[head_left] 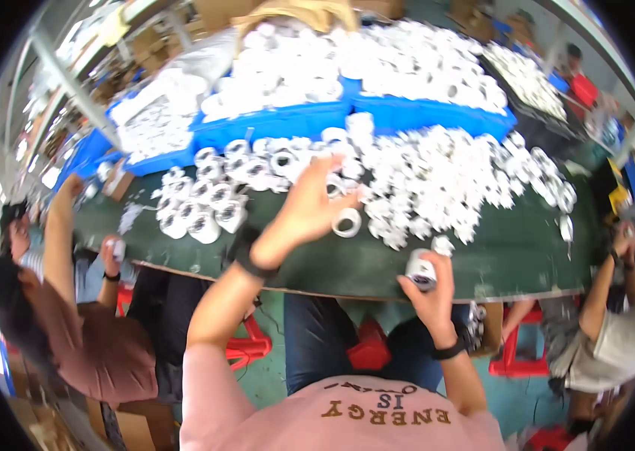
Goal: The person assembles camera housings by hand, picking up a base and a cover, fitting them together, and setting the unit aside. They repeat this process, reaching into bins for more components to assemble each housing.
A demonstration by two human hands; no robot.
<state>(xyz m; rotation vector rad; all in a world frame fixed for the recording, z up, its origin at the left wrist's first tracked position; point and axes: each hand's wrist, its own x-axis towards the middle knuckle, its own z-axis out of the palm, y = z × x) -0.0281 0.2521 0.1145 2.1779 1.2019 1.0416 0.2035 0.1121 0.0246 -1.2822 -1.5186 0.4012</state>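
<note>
My left hand reaches over the table at the front of the white parts. Its thumb and fingers are spread apart, and small white pieces show between them. Just below the thumb, a white ring lies on the green tabletop. Near the table's front edge my right hand is closed around a white cylindrical housing with a dark lower end. Beyond that hand spreads a large pile of small white plastic parts. Left of my left hand stand several white housings with dark round openings.
Blue bins heaped with white parts line the far side of the green table. A black crate stands at the far right. One co-worker sits at the left and another at the right. Red stools stand below.
</note>
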